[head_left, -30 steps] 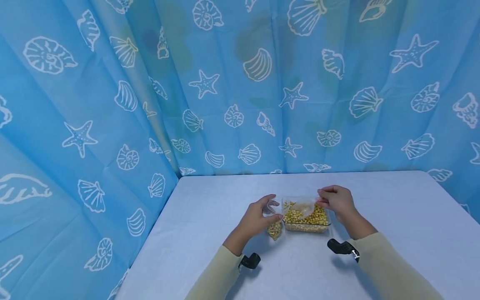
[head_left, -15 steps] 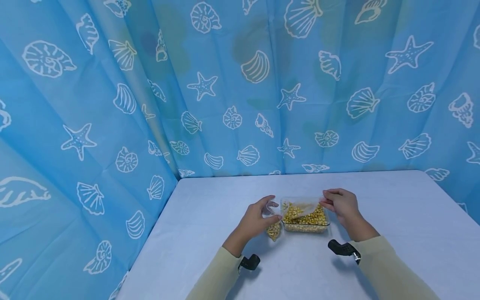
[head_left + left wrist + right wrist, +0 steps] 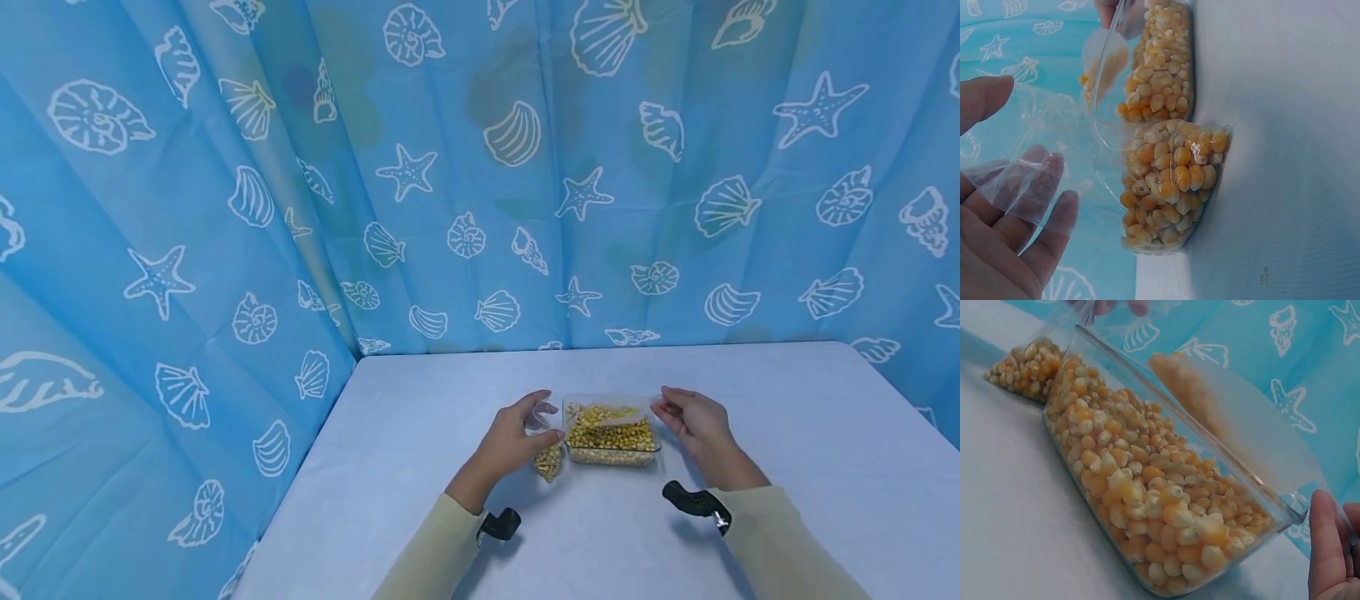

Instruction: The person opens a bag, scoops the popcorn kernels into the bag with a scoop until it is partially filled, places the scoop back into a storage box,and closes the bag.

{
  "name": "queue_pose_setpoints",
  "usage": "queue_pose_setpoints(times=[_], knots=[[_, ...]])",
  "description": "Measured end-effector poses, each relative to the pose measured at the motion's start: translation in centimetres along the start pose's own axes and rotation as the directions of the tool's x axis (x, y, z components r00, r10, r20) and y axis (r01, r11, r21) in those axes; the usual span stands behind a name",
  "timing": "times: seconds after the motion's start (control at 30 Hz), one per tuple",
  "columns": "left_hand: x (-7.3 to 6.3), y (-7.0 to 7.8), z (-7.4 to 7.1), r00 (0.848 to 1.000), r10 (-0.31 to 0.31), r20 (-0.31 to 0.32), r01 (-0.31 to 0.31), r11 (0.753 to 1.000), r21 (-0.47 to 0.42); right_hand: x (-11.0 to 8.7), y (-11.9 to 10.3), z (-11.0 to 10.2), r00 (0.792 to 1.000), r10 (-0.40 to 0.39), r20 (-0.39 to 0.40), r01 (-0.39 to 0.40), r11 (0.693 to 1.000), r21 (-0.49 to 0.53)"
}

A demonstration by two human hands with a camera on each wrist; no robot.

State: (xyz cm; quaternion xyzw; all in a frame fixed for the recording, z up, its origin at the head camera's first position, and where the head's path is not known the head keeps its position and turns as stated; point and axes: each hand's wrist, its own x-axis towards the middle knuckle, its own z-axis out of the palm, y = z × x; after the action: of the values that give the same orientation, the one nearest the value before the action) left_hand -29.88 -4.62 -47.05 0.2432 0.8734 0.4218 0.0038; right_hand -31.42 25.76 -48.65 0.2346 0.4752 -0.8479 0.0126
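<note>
A clear plastic bag of corn kernels stands on the table against the left end of a rectangular glass container. My left hand holds the bag's mouth wide, its film spread between thumb and curved fingers. More kernels fill much of the container. At the container's right end, my right hand pinches the handle of a translucent scoop. The scoop lies tilted over the container, along its far side, with kernels showing through its bowl. Its handle end is partly hidden by my fingers.
A white cloth covers the table. Blue curtains with shell and starfish prints hang behind it and along the left. A black wrist-camera mount sits on the left sleeve, another mount on the right.
My right hand has moved right and slightly toward me, drawing the scoop back from the container's left part. The left hand and bag have stayed in place.
</note>
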Motion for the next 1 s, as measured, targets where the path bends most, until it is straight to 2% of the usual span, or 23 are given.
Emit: queue_pose_setpoints(times=[0.17,0.3,0.4,0.7,1.0], knots=[[-0.03,0.02,0.01,1.000,0.007,-0.003,-0.007,1.000,0.011,-0.17,0.05,-0.12,0.999,0.032,0.007,-0.033,0.990,0.134],[0.00,0.03,0.03,1.000,0.009,-0.005,-0.009,1.000,0.016,-0.28,0.20,-0.13,0.997,0.067,0.039,-0.075,0.962,0.261],[0.00,0.04,0.03,1.000,0.007,-0.006,-0.007,1.000,0.019,-0.30,0.38,-0.07,0.994,0.095,0.057,-0.109,0.944,0.312],[-0.01,0.05,0.00,1.000,0.003,-0.005,-0.003,1.000,0.015,-0.12,0.35,0.12,0.994,0.096,0.056,-0.108,0.954,0.281],[-0.09,0.17,-0.07,1.000,0.009,-0.001,-0.009,1.000,0.017,-0.64,-0.30,0.14,0.995,0.042,0.087,-0.064,0.963,0.262]])
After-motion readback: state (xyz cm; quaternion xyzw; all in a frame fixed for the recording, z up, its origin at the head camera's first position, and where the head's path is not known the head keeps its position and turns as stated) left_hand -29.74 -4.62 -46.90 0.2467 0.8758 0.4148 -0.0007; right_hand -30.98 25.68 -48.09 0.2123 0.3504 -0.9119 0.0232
